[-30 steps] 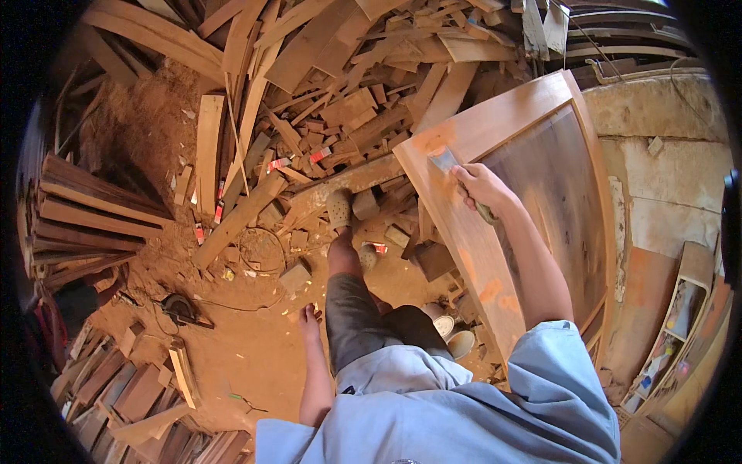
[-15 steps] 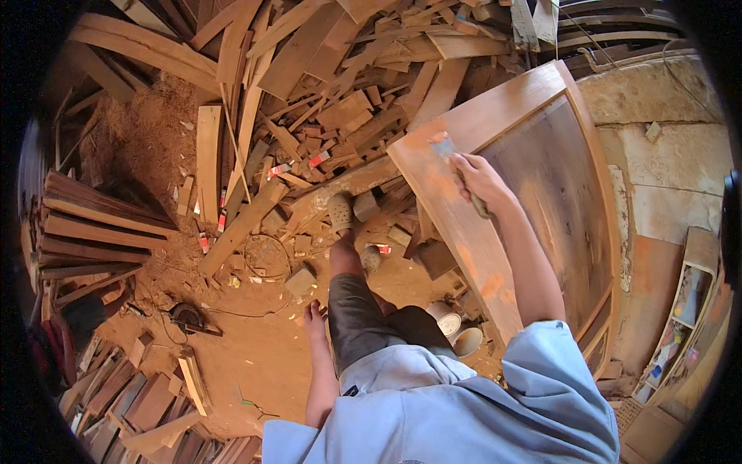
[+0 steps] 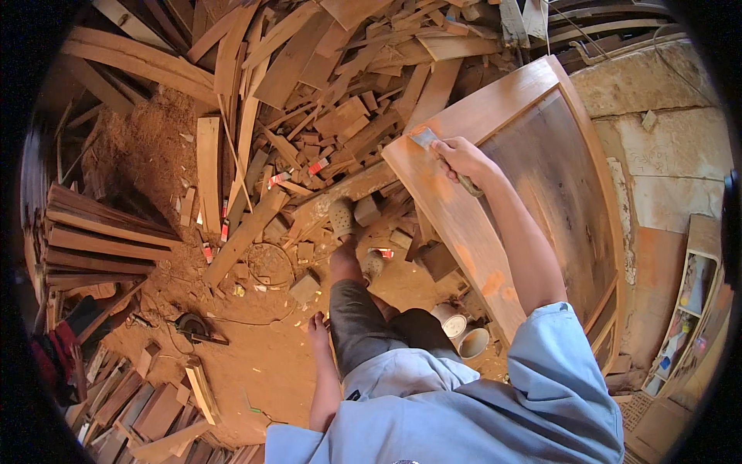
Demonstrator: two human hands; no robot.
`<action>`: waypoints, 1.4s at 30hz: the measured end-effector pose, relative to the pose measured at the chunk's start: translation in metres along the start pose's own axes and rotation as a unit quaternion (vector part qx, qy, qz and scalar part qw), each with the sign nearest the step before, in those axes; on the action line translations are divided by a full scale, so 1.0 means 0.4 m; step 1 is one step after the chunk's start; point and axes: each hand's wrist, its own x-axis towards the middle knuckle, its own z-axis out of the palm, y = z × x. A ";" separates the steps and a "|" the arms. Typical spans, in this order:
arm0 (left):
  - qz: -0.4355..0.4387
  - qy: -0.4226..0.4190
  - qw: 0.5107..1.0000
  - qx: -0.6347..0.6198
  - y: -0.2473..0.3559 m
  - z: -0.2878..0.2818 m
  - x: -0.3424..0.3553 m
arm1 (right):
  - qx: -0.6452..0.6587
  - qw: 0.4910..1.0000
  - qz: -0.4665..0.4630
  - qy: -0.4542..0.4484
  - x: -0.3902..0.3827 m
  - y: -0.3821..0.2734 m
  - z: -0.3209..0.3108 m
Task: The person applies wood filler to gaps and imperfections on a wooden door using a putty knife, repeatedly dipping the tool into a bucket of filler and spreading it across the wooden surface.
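My right hand (image 3: 464, 161) is closed around the handle of a putty knife (image 3: 423, 138). Its flat metal blade lies against the frame of a wooden panel door (image 3: 506, 100), close to the corner at the far left. Orange filler (image 3: 439, 124) is smeared on the wood around the blade. More orange patches (image 3: 495, 283) mark the long side of the frame lower down. The door leans at an angle on my right, with a darker inset panel (image 3: 556, 174). My left hand (image 3: 318, 328) hangs low beside my leg, fingers loosely apart and holding nothing.
Offcuts (image 3: 340, 120) lie heaped beyond my feet. Stacked boards (image 3: 112, 232) stand at the left, and a circular saw (image 3: 193, 329) sits on the dusty floor. Two white buckets (image 3: 471, 342) are beside the door. A long tray of tools (image 3: 690, 301) lies at the right.
My right hand has moved the putty knife left and slightly away, nearer to the door's corner edge. The view has shifted a little. My left hand still hangs down.
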 end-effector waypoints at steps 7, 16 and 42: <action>0.023 -0.010 1.000 0.002 0.015 -0.003 0.014 | 0.072 0.996 -0.021 0.054 -0.053 0.043 0.003; 0.010 0.003 1.000 0.024 -0.012 -0.057 0.040 | -0.064 0.996 0.010 0.067 -0.011 0.037 -0.023; 0.163 0.110 0.967 0.161 0.110 -0.096 -0.137 | 0.426 0.902 0.064 -0.020 -0.655 0.237 0.467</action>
